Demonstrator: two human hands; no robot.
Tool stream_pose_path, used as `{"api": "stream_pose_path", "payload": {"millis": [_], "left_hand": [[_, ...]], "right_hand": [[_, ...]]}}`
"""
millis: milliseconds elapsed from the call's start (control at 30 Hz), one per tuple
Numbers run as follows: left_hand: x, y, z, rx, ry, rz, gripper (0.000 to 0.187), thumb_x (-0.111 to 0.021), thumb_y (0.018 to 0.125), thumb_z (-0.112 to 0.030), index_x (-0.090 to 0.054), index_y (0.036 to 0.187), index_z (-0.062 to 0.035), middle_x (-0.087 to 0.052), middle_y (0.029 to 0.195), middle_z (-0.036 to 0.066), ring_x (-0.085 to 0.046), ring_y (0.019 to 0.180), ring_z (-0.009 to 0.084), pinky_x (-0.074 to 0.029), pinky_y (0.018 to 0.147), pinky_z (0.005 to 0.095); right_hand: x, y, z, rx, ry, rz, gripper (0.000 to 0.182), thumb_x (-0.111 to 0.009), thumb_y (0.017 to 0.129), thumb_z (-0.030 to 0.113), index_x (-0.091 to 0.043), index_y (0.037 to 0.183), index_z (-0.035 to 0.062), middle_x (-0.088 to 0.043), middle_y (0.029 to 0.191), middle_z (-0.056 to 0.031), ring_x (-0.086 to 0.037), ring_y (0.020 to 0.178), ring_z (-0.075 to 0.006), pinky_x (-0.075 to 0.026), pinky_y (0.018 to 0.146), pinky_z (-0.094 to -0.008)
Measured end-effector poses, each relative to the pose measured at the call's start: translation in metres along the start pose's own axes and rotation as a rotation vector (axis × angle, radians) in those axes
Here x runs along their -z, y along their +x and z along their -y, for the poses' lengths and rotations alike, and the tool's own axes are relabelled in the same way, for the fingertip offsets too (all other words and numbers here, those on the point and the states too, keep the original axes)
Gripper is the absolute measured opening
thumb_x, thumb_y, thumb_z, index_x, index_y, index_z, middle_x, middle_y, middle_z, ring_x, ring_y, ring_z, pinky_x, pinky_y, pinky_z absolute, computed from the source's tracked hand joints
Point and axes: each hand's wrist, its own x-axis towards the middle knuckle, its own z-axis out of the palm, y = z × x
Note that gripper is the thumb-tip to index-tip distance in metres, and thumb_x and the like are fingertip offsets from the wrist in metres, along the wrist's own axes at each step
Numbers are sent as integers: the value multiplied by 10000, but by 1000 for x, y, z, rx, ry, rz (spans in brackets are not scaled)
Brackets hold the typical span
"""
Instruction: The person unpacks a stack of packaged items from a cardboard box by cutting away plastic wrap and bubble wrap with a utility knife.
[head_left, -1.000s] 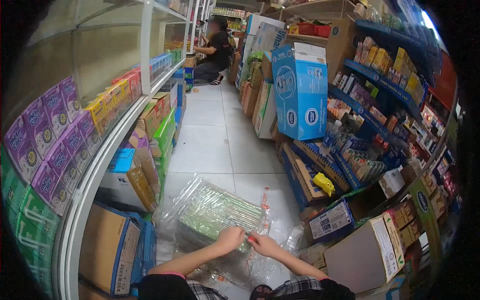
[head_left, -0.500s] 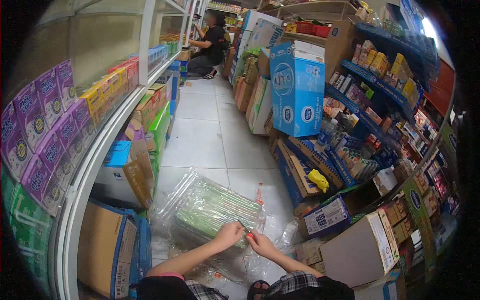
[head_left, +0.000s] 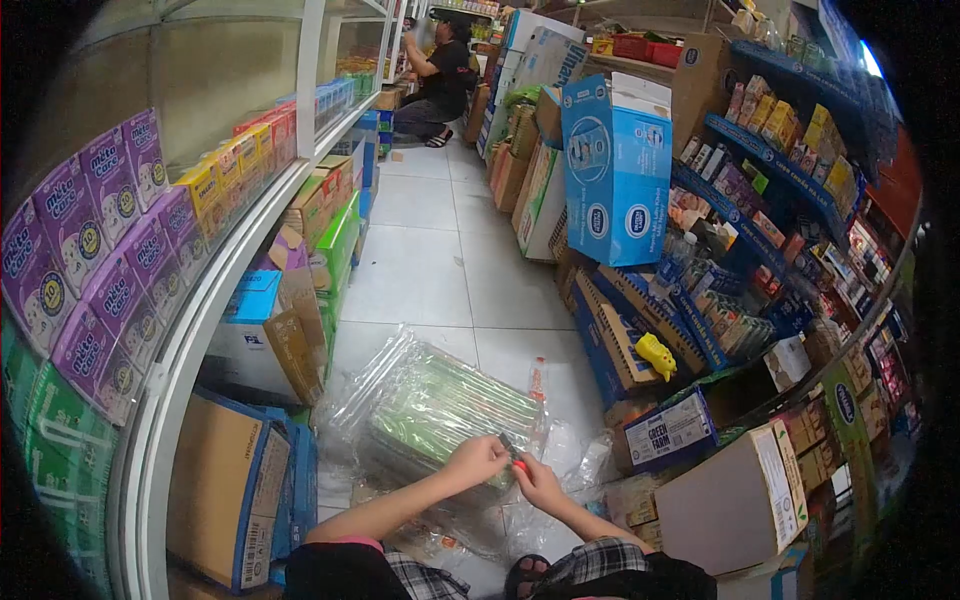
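Note:
A green package wrapped in clear plastic lies on the tiled floor in front of me. Over its near right corner, my left hand pinches a small dark strip, perhaps a blade. Just to the right, my right hand is closed on a small red object. The two hands nearly touch, and the exact shape of both items is too small to make out. Loose clear plastic lies around the package, mostly on its right and near sides.
Glass-fronted shelves with purple cartons run along the left, above cardboard boxes. On the right are a tall blue box, a yellow toy and stocked racks. Another person crouches at the aisle's far end.
The view has shifted, so most things appear further right. My left hand has turned a little, and the dark strip now points up more visibly. The far person's arm is raised higher.

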Motion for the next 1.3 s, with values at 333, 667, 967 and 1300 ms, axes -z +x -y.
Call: {"api": "stream_pose_path", "payload": {"millis": [333, 667, 967, 1300], "left_hand": [[3, -5, 16, 107, 209, 7, 343, -534, 666, -340, -548, 568, -12, -529, 564, 161, -532, 539, 296, -417, 509, 372], [24, 12, -1, 217, 753, 235, 401, -518, 689, -429, -598, 769, -45, -588, 739, 134, -580, 711, 269, -459, 600, 357], [15, 16, -6, 274, 821, 204, 149, -498, 675, -126, -603, 771, -79, -590, 801, 118, -573, 778, 255, -377, 724, 487], [17, 23, 0, 198, 923, 33, 153, -515, 659, -176, -613, 753, -107, -594, 787, 82, -574, 765, 235, -401, 653, 397]], "right_hand": [[5, 15, 15, -186, 492, -126, 157, -429, 820, 170, -432, 901, 35, -434, 600, 11, -397, 504, -56, -331, 435, -214], [20, 16, 12, -171, 428, -26, 147, -489, 794, 177, -464, 804, 33, -433, 576, 18, -408, 484, -48, -337, 422, -196], [39, 17, 24, -158, 315, 65, 154, -501, 786, 165, -470, 805, 16, -430, 556, 21, -407, 472, -48, -339, 422, -198], [34, 21, 3, -138, 309, 2, 227, -507, 786, 166, -500, 929, -10, -509, 654, -41, -452, 594, -72, -379, 527, -224]]}}
